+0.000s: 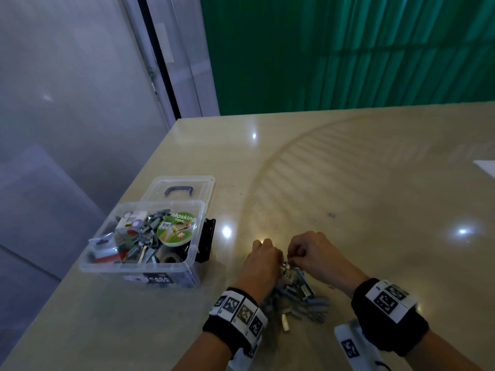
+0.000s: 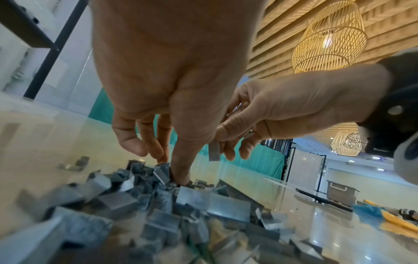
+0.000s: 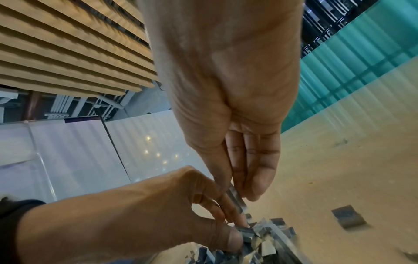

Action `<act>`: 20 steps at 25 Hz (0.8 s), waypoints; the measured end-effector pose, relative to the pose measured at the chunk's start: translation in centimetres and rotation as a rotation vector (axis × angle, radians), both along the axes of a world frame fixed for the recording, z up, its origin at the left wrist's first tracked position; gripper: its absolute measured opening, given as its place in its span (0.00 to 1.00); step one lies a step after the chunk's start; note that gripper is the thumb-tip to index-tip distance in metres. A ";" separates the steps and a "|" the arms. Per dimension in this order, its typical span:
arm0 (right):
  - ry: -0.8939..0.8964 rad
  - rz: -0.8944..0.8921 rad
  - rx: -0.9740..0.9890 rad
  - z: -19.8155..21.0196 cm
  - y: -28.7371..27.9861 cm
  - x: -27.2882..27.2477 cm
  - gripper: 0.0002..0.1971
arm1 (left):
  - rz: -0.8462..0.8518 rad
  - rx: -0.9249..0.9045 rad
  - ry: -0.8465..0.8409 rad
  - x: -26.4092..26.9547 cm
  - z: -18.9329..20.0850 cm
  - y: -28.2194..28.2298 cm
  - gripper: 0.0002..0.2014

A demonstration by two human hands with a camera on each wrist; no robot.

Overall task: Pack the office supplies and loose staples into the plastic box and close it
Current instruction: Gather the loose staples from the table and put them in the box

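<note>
A clear plastic box [image 1: 112,266] stands open at the table's left edge, its lid [image 1: 184,188] lying behind it. Inside are a roll of masking tape [image 1: 175,228], small packs and many staple strips. A pile of loose grey staples [image 1: 297,295] lies on the table between my wrists. My left hand [image 1: 278,259] reaches down into the pile's far end, its thumb and fingertips [image 2: 135,144] pinching staples [image 2: 162,173]. My right hand [image 1: 293,259] hovers just beside it and pinches a short staple strip [image 3: 235,198] between thumb and fingers. Both hands nearly touch.
The beige table [image 1: 375,183] ends close to the box on the left, with floor below. One stray staple piece [image 1: 331,215] lies farther out and another [image 3: 348,218] sits right of the pile. A white sheet [image 1: 484,167] pokes in at the right edge.
</note>
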State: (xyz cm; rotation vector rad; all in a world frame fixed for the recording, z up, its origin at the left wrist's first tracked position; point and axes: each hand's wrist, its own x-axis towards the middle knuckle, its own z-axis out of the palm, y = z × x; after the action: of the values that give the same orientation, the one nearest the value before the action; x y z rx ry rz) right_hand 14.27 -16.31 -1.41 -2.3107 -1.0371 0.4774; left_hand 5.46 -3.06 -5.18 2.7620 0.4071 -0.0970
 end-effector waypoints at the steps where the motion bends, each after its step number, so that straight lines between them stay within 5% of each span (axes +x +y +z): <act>1: -0.002 -0.002 0.001 0.1 -0.1 0.0 0.04 | -0.010 0.012 -0.012 0.2 0.0 -0.1 0.10; 8: -0.046 -0.059 0.028 0.4 0.0 0.3 0.09 | 0.033 -0.117 -0.097 0.6 0.8 1.1 0.06; 20: 0.039 0.082 0.208 4.0 7.1 -2.0 0.08 | 0.132 -0.126 -0.530 -5.1 10.2 8.1 0.08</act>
State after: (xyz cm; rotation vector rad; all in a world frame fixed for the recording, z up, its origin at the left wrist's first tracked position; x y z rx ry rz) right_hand 12.24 -9.24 2.58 -2.0752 -1.1114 0.4243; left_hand 0.35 5.00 4.98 2.4962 0.4160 0.6051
